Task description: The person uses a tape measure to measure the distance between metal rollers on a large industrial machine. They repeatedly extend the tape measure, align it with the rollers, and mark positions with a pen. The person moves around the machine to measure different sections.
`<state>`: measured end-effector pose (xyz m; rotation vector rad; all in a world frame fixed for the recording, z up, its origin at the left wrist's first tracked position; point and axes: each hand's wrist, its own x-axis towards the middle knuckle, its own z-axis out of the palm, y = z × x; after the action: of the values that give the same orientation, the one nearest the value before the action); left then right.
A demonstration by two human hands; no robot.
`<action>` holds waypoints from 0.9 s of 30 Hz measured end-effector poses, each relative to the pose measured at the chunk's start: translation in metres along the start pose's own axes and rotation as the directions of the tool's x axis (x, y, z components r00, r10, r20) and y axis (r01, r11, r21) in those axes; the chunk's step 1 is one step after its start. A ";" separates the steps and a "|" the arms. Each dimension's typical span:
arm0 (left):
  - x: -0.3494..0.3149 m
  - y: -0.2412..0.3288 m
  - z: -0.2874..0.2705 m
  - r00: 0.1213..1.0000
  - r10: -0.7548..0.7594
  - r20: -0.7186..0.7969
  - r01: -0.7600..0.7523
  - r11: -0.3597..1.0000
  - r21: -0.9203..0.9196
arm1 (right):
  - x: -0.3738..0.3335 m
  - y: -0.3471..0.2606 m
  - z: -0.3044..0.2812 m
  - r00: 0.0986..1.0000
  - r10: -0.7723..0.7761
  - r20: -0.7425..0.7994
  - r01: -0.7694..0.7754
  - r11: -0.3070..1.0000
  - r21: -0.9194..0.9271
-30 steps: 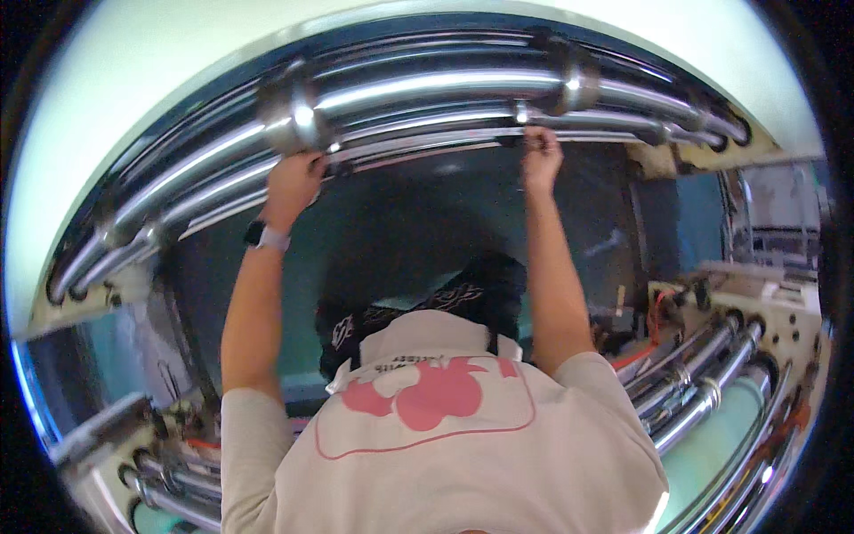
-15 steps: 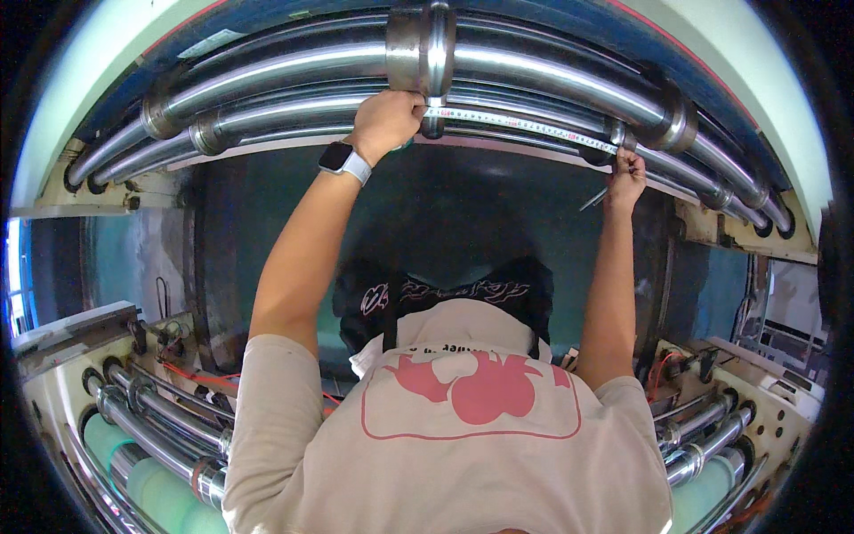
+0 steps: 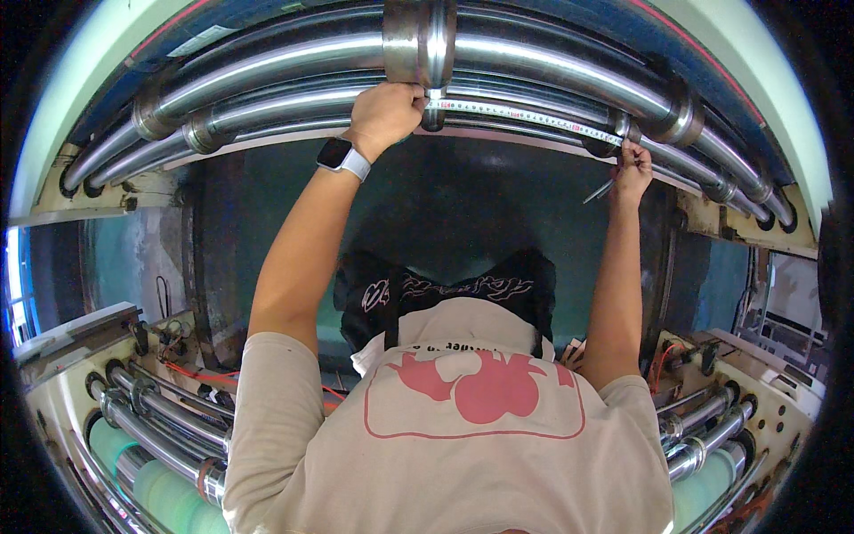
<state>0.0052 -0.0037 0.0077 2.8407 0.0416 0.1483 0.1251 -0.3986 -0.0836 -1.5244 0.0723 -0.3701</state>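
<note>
Little had moved since half a second before: the right hand (image 3: 632,169) sat slightly farther right and higher in the head view, and the left hand (image 3: 384,117) lay almost where it had been.

From the head camera, the measuring tape (image 3: 534,118) ran taut across the front of the metal bars, from beside the narrow middle ring (image 3: 433,117) to near the right ring (image 3: 625,125), below the big roller (image 3: 551,68). The left fingers were bent closed at the tape's left end, though their tips were partly hidden. The right fingers were pinched together on the other end, with a thin grey stick (image 3: 598,192) poking out below that hand. Whether the tape touched the bar (image 3: 285,109) behind it could not be told.

Doing this well, as I judged it, called for a light, even pull, no twist or sag, the tape parallel to the bar, the left end kept from slipping, and marks read square-on, with the stick clear of them.
</note>
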 end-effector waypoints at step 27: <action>0.000 0.008 0.001 0.997 -0.075 0.010 0.074 0.996 0.038 | -0.041 -0.017 0.003 0.929 0.368 -0.041 -0.358 0.921 0.151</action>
<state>0.0054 -0.0116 0.0092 2.8727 0.1494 0.1164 0.0838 -0.3843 -0.0740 -1.3234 0.3720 -0.1258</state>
